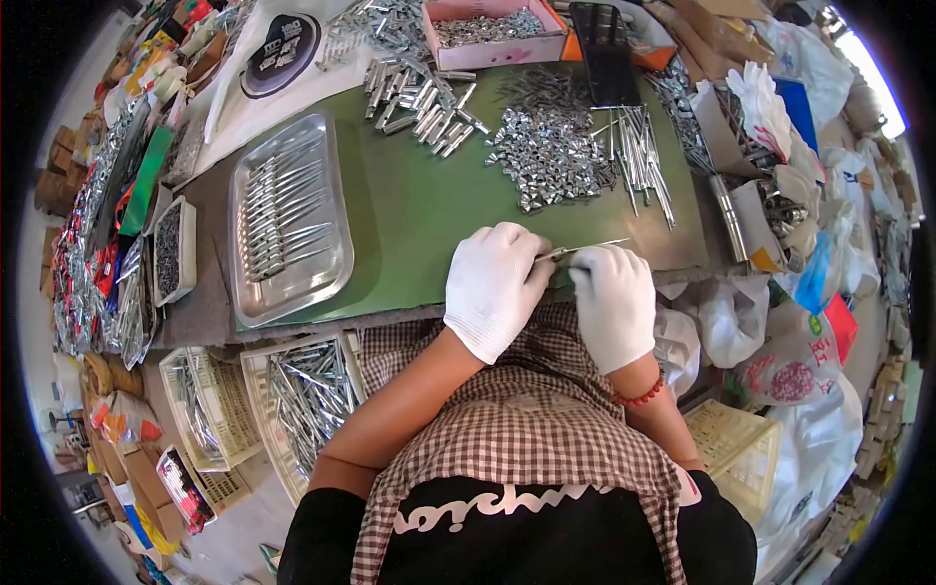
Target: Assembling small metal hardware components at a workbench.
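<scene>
Both my hands wear white knit gloves and meet near the front edge of the green work mat point(409, 205). Between them lies a slim, pointed metal rod point(606, 244), its thin tip reaching right past my right hand. My left hand point(499, 288) pinches its thicker end. The fingers of my right hand point(616, 302) are curled against the rod, fingertips partly hidden. Beyond the hands lie a heap of small shiny cone-shaped metal parts point(551, 156) and a bundle of long thin rods point(643, 161). At left, a metal tray point(341, 263) holds a row of pointed metal pieces.
Short metal tubes point(424, 105) lie at the back, beside a pink box point(497, 60) of small parts and a black holder point(603, 58). A white container point(175, 252) stands left of the tray. Below the table edge are plastic crates point(255, 375) of metal rods.
</scene>
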`<state>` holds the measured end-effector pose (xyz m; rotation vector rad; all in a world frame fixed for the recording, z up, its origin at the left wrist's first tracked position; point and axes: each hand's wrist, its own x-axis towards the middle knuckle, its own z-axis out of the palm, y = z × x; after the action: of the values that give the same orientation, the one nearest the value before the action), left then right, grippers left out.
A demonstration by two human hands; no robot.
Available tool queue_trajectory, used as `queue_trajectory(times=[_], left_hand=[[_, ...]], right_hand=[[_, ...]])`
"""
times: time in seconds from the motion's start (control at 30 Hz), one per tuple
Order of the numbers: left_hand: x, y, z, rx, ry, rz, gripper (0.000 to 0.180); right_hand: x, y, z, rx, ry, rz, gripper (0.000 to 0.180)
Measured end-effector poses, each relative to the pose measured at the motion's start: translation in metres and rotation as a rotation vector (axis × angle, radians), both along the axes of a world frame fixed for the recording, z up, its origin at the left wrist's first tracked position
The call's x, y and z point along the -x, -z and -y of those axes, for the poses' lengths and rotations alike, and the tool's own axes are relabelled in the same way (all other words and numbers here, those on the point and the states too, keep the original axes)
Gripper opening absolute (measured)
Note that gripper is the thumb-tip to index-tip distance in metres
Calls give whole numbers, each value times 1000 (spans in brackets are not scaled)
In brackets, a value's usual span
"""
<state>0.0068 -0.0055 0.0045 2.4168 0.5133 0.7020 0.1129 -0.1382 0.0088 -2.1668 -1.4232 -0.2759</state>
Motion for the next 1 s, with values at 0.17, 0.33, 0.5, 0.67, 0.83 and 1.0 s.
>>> queue_trajectory(times=[0.17, 0.33, 0.5, 0.67, 0.83, 1.0], left_hand=[[1, -3, -1, -29, 13, 12, 16], [-3, -2, 0, -92, -20, 33, 15], [-3, -1, -1, -99, -9, 39, 13], [-2, 2, 1, -117, 5, -20, 15], [-2, 1, 1, -107, -18, 5, 14], [-3, 2, 0, -100, -8, 17, 14]], right_hand=[[-12, -6, 10, -131, 22, -162, 18], [-17, -10, 10, -183, -7, -218, 19], [-16, -6, 7, -179, 36, -357, 17], [-23, -6, -3, -212, 6, -90, 16], [-25, -3, -8, -214, 18, -98, 16], [-24, 1, -16, -206, -35, -71, 15]])
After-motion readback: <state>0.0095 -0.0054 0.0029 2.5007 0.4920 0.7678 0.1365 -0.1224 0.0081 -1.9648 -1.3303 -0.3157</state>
